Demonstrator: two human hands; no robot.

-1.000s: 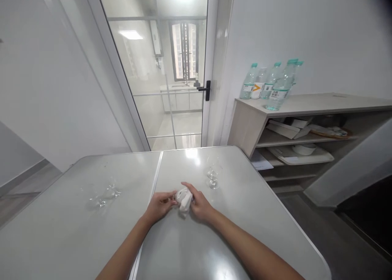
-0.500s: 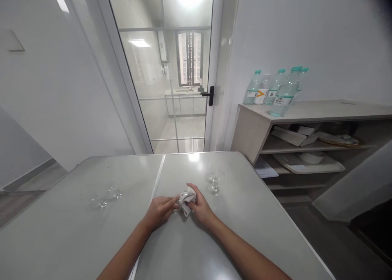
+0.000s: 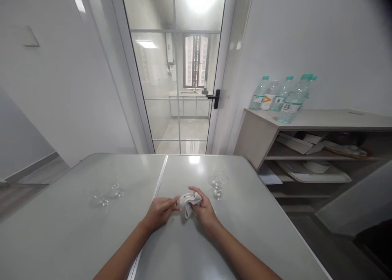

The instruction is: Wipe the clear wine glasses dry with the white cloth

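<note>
Clock centred on the cloth, 12 pointing away from the person. Left hand [image 3: 161, 209], between 8 and 9: fingers pinching what I take to be a clear, rounded drinking glass [image 3: 181, 202], mostly hidden; right hand [image 3: 206, 212], at 4: fingers gathered on a bunched white fabric cloth [image 3: 190, 198] pressed against it. For this step, judged as rubbing, I would steady the glass low, press lightly and turn it evenly within the folds. The glossy pale-grey table [image 3: 76, 239] also bears clear stemmed glassware [image 3: 217, 184] at 2 and fainter clear glass pieces [image 3: 116, 191] at 9. Beyond: a white-framed glazed door [image 3: 162, 67] at 12; teal-capped clear plastic bottles [image 3: 292, 104] on a wood-grain shelf unit [image 3: 257, 139] towards 2.
</note>
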